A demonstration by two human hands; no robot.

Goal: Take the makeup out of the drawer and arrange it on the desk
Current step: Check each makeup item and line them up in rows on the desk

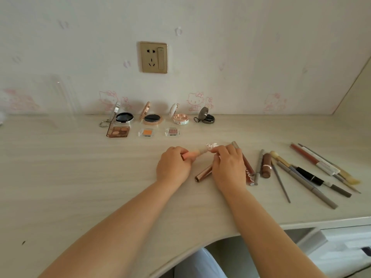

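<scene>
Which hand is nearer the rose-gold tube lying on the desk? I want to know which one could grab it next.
Right. The right hand lies over the rose-gold tube's far end. The left hand sits apart to its left, gripping a peach tube.

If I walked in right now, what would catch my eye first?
Two hands at the desk's middle: the left hand and right hand together hold a peach tube. Behind them, four open compacts line the wall. To the right lies a loose spread of brushes and pencils.
</scene>
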